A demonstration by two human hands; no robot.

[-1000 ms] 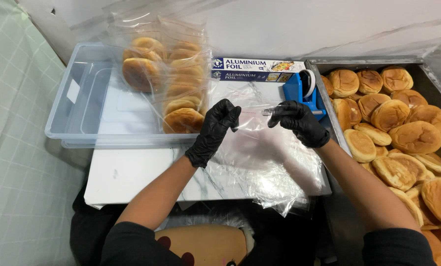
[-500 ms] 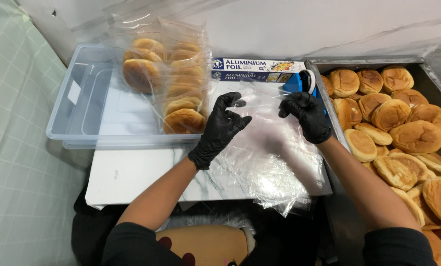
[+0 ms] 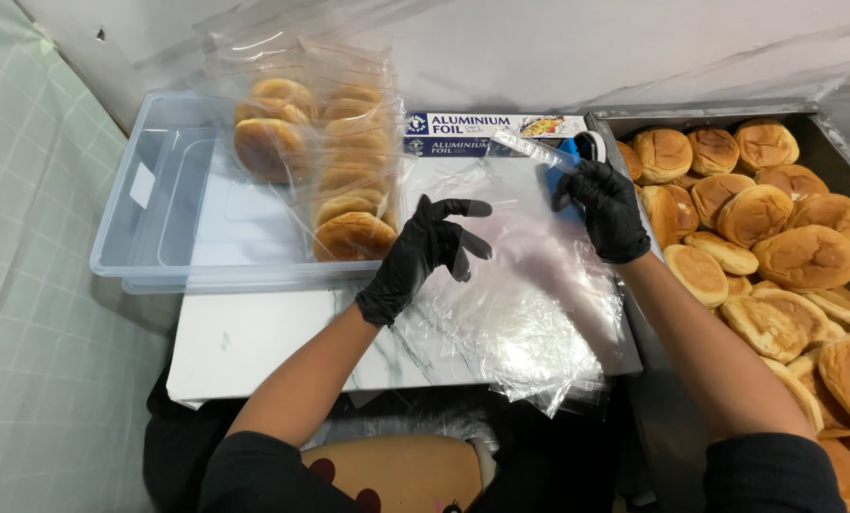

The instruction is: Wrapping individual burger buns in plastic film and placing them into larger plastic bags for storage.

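A stack of clear plastic bags (image 3: 529, 328) lies on a white board (image 3: 254, 342) in front of me. My right hand (image 3: 603, 211), in a black glove, pinches the top edge of one clear bag (image 3: 535, 150) and lifts it off the stack. My left hand (image 3: 432, 249), also gloved, hovers at the bag's left side with fingers spread and holds nothing. Whether it touches the film is unclear. A blue tape dispenser (image 3: 577, 147) sits just behind my right hand.
A clear plastic bin (image 3: 149, 223) at the back left holds bagged buns (image 3: 349, 204). A foil box (image 3: 482, 133) lies along the back wall. A metal tray (image 3: 710, 112) on the right is full of loose buns (image 3: 776, 228). A green tiled surface lies at left.
My right hand has risen toward the back right, drawing a bag's edge up. My left hand let go of the film, opened and shifted slightly left.
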